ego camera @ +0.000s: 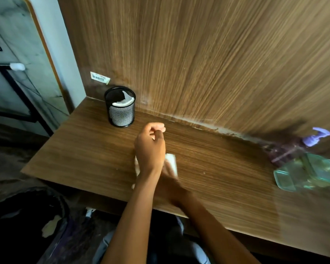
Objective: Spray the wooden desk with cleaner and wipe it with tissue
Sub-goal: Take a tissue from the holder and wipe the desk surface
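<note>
The wooden desk (227, 168) runs left to right under a wooden back panel. My left hand (150, 147) is curled into a fist over the desk's middle, and a bit of white shows between its fingers. Under its wrist lies a white tissue (171, 162), flat on the wood. My right hand (168, 171) is blurred and presses on that tissue, its arm coming in from the lower right. The spray bottle (305, 172), clear green with a purple trigger head (317, 138), stands blurred at the desk's right end, away from both hands.
A black mesh cup (120, 111) with white tissue inside stands at the back left of the desk. Whitish residue (208, 123) lines the seam between desk and back panel. A dark lined bin (27, 216) sits on the floor at lower left, below the desk's front edge.
</note>
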Demonstrator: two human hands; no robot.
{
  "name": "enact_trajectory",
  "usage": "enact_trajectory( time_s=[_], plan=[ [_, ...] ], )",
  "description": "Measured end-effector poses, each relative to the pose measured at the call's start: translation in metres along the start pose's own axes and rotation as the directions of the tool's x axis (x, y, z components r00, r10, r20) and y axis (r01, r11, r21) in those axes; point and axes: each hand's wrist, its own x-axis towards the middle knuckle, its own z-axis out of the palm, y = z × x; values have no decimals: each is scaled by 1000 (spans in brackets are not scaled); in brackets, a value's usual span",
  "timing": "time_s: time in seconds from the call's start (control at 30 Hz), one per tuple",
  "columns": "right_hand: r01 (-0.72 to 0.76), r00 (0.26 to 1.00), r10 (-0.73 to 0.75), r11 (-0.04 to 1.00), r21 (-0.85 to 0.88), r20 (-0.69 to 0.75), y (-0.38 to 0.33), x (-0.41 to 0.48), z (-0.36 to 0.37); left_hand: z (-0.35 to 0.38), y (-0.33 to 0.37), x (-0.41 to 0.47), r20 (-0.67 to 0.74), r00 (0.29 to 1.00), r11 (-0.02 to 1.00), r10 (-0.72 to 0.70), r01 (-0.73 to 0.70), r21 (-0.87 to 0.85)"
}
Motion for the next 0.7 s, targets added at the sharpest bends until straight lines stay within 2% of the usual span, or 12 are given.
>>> enact_trajectory(
  time_s=[0.07, 0.1, 0.2, 0.27, 0.37, 0.43, 0.5, 0.6, 0.67, 0.7],
  plan=[
    [-71, 995, 57, 982, -173, -83, 38, -17, -17, 3, -7, -5, 36, 999, 999, -21, 20, 40],
    [-183, 981, 169, 965, -187, -92, 69, -24, -18, 4, -9, -10, 68, 997, 998, -26, 22, 54],
    [-432, 888, 422, 901, -20, -184, 131, -68, -28, 5, -15, -20, 165, 985, 996, -41, 27, 85],
    [-537, 828, 538, 842, 54, -156, 148, -87, -24, 5, -17, -25, 206, 976, 994, -66, 46, 101],
    [-643, 727, 663, 748, 162, -180, 127, -92, -2, 6, -24, -27, 229, 969, 992, -93, 71, 102],
    [-643, 693, 697, 713, 280, -183, 86, -82, 10, 5, -26, -27, 230, 968, 993, -99, 83, 81],
    [-577, 743, 641, 759, 303, -191, 46, -62, 20, 2, -26, -27, 201, 972, 992, -123, 120, 26],
    [-331, 917, 369, 916, 228, -154, 4, -37, 29, -9, -23, -30, 149, 974, 984, -169, 174, -27],
    [-168, 966, 185, 980, 108, -180, 3, -31, 28, -22, -21, -34, 169, 974, 986, -152, 161, -37],
    [-107, 962, 123, 991, 74, -245, 8, -34, 27, -30, -20, -37, 200, 969, 988, -142, 151, -28]
  ],
)
